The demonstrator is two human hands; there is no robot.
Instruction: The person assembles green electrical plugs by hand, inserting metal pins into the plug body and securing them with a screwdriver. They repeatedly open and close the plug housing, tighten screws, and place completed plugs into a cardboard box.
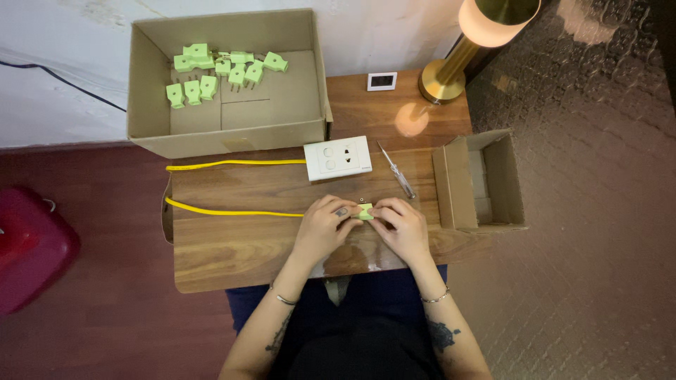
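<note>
Head view, looking down on a small wooden desk.

Left hand and right hand meet at the desk's middle, near its front half. Between them sits a small light-green plug, pinched from both sides; fingers of the left hand are curled narrow on its left end, the right hand's fingertips closed on its right end. The plug appears to rest on or just above the desk surface; cannot tell which.

A yellow cable runs from the desk's left edge to the left hand. A second run of it lies farther back, reaching a white socket plate.

Just right of the plate lies a small screwdriver, diagonal, near the right hand but apart from it.

Large open cardboard box at back left, holding a scatter of green plugs. Smaller open cardboard box at the right edge. Brass lamp lit at back right, a small white display beside it.
</note>
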